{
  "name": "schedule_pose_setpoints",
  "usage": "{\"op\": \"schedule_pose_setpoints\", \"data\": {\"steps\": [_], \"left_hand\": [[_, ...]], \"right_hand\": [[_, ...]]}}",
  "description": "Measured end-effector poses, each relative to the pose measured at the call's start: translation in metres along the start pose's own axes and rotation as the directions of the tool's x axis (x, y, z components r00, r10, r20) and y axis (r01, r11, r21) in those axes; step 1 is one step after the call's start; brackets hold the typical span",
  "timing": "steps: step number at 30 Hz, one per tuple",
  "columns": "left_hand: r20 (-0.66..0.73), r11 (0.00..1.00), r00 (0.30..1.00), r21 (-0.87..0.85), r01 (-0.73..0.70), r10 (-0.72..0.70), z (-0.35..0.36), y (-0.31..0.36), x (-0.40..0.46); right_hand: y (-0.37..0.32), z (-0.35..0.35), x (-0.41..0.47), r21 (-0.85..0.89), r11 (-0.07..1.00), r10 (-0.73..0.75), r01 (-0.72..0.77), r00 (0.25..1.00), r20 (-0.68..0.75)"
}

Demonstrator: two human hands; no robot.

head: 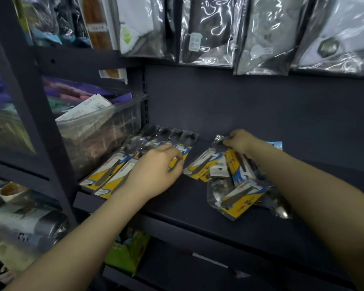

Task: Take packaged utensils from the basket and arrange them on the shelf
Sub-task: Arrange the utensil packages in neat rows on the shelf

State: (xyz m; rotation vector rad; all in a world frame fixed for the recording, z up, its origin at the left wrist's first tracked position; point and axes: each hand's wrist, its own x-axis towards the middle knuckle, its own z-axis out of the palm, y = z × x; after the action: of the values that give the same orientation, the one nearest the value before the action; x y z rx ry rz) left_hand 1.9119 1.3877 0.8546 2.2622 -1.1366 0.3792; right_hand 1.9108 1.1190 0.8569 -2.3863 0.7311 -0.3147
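The packs [122,164] are clear sleeves with yellow-and-blue cards, each holding a metal utensil. They lie on the dark shelf [177,198]. At 9 o'clock, a row of about five lies side by side; the count is uncertain. At 3 o'clock, a loose pile [229,177] overlaps; its count cannot be told. The left hand [153,171] rests on the row, fingers curled at a pack edge. The right hand [240,141] pinches the top of a pile pack.

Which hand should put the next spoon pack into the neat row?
Probably the right hand. It already pinches a pack at the top of the loose pile, beside the neat row. The left hand rests on the row's last pack, steadying it.
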Motion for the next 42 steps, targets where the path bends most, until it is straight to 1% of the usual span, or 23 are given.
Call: {"op": "schedule_pose_setpoints", "data": {"steps": [4, 5, 7, 9, 11, 14, 16, 17, 18, 20, 21, 22, 24, 27, 29, 31, 32, 34, 35, 37, 39, 40, 42], "left_hand": [[0.020, 0.998, 0.998, -0.004, 0.057, -0.057, 0.009, 0.004, 0.007], [0.033, 0.997, 0.996, -0.009, 0.080, -0.080, 0.012, 0.005, 0.009], [0.039, 0.991, 0.991, -0.033, 0.130, -0.128, 0.017, 0.006, 0.013], [0.013, 0.984, 0.987, -0.073, 0.162, -0.161, 0.019, 0.008, 0.016], [-0.018, 0.971, 0.980, -0.139, 0.194, -0.198, 0.019, 0.015, 0.018], [-0.066, 0.938, 0.962, -0.248, 0.241, -0.264, 0.016, 0.027, 0.013], [-0.105, 0.919, 0.947, -0.293, 0.262, -0.304, 0.011, 0.030, -0.002], [-0.112, 0.914, 0.939, -0.291, 0.282, -0.325, 0.008, 0.028, -0.011], [-0.114, 0.915, 0.931, -0.259, 0.308, -0.346, 0.006, 0.024, -0.022], [-0.132, 0.926, 0.918, -0.113, 0.360, -0.373, 0.000, 0.009, -0.041], [-0.138, 0.924, 0.914, -0.012, 0.383, -0.381, -0.003, -0.001, -0.048], [-0.131, 0.914, 0.915, 0.095, 0.395, -0.382, -0.006, -0.009, -0.054], [-0.068, 0.897, 0.935, 0.264, 0.354, -0.348, -0.007, -0.020, -0.058], [-0.016, 0.882, 0.947, 0.359, 0.306, -0.322, -0.005, -0.028, -0.053], [-0.013, 0.843, 0.964, 0.483, 0.237, -0.264, -0.003, -0.030, -0.049], [-0.004, 0.800, 0.955, 0.546, 0.249, -0.295, -0.002, -0.032, -0.047], [0.021, 0.800, 0.946, 0.540, 0.261, -0.323, -0.001, -0.032, -0.046], [0.054, 0.829, 0.943, 0.495, 0.261, -0.329, -0.001, -0.029, -0.043], [0.057, 0.856, 0.958, 0.467, 0.224, -0.282, -0.001, -0.028, -0.042], [0.053, 0.936, 0.994, 0.344, 0.077, -0.101, 0.002, -0.022, -0.037], [0.058, 0.989, 0.997, 0.140, -0.055, 0.047, 0.005, -0.007, -0.028], [0.058, 0.995, 0.994, 0.028, -0.097, 0.096, 0.008, 0.002, -0.022], [0.049, 0.981, 0.988, -0.133, -0.142, 0.150, 0.014, 0.022, -0.013]], "right_hand": [[-0.007, 0.008, 0.011, -0.035, 0.997, 0.064, -0.063, 0.998, 0.026], [-0.009, 0.008, 0.013, 0.028, 0.998, 0.063, -0.063, 0.998, 0.005], [-0.014, 0.004, 0.015, 0.237, 0.971, 0.043, -0.031, 0.998, -0.045], [-0.024, -0.006, 0.011, 0.464, 0.885, -0.007, 0.040, 0.997, -0.072], [-0.037, -0.018, 0.000, 0.642, 0.761, -0.087, 0.094, 0.995, -0.043], [-0.060, -0.027, -0.024, 0.754, 0.641, -0.225, 0.141, 0.974, 0.009], [-0.070, -0.023, -0.037, 0.790, 0.602, -0.307, 0.114, 0.947, 0.097], [-0.075, -0.018, -0.043, 0.766, 0.633, -0.339, 0.112, 0.930, 0.144], [-0.078, -0.011, -0.046, 0.686, 0.710, -0.367, 0.159, 0.915, 0.167], [-0.083, 0.009, -0.047, 0.371, 0.856, -0.437, 0.359, 0.887, 0.151], [-0.085, 0.019, -0.047, 0.209, 0.875, -0.470, 0.437, 0.871, 0.142], [-0.087, 0.030, -0.045, 0.117, 0.877, -0.479, 0.465, 0.865, 0.148], [-0.089, 0.047, -0.042, 0.074, 0.886, -0.463, 0.458, 0.865, 0.192], [-0.084, 0.054, -0.034, 0.078, 0.903, -0.426, 0.422, 0.860, 0.282], [-0.074, 0.050, -0.027, 0.088, 0.908, -0.416, 0.410, 0.859, 0.299], [-0.062, 0.038, -0.028, 0.012, 0.890, -0.438, 0.455, 0.849, 0.295], [-0.056, 0.029, -0.032, -0.009, 0.873, -0.461, 0.488, 0.832, 0.309], [-0.042, 0.004, -0.044, 0.060, 0.854, -0.490, 0.516, 0.763, 0.422], [-0.034, -0.010, -0.053, 0.116, 0.853, -0.491, 0.510, 0.705, 0.512], [-0.019, -0.035, -0.076, 0.172, 0.846, -0.471, 0.504, 0.557, 0.684], [-0.003, -0.053, -0.094, 0.109, 0.820, -0.424, 0.562, 0.468, 0.776], [0.005, -0.059, -0.101, 0.054, 0.789, -0.409, 0.612, 0.458, 0.789], [0.019, -0.063, -0.110, -0.068, 0.714, -0.418, 0.697, 0.503, 0.757]]}}
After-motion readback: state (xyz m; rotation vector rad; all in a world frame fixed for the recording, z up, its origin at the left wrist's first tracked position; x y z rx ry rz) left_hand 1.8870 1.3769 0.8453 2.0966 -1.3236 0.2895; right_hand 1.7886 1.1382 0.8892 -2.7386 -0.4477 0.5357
